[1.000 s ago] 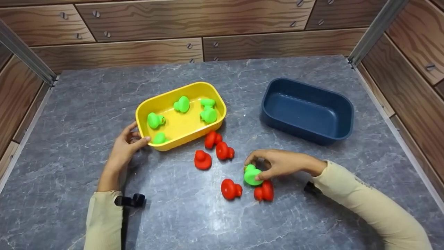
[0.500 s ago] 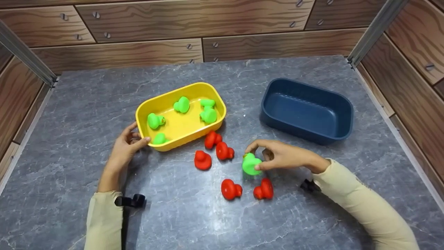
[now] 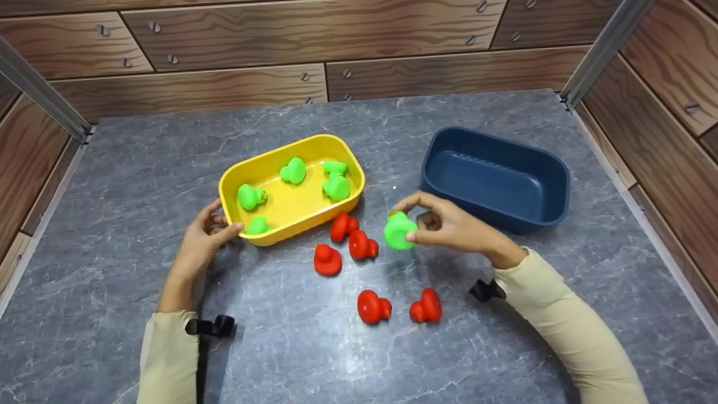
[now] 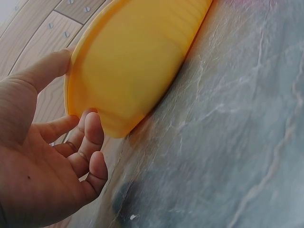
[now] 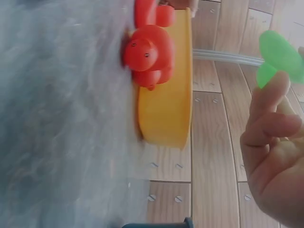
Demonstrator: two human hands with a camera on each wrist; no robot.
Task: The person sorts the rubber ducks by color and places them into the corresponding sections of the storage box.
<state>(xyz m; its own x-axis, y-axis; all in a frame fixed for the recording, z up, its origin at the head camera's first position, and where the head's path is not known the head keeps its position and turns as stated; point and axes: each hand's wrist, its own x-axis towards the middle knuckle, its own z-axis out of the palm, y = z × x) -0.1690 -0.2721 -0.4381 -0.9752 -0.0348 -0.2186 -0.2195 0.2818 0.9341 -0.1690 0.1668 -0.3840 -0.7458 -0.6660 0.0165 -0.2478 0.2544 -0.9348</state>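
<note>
My right hand (image 3: 432,224) pinches a green toy duck (image 3: 399,230) and holds it above the table, between the yellow tray (image 3: 343,151) and the blue tray (image 3: 496,178). In the right wrist view the green duck (image 5: 278,57) shows at my fingertips. My left hand (image 3: 207,235) holds the near left corner of the yellow tray, thumb on its rim; the left wrist view shows the fingers against the tray wall (image 4: 133,66). Several green ducks (image 3: 294,169) lie inside the yellow tray. Several red ducks (image 3: 327,259) stand on the table in front of it.
The blue tray holds nothing that I can see. Wood-patterned walls enclose the grey marble table (image 3: 112,168) at the back and on both sides. Two red ducks (image 3: 374,306) stand nearer the front edge.
My right hand has lifted the green duck off the table from beside the red ducks and carried it up and toward the trays. The left hand has stayed on the yellow tray.
</note>
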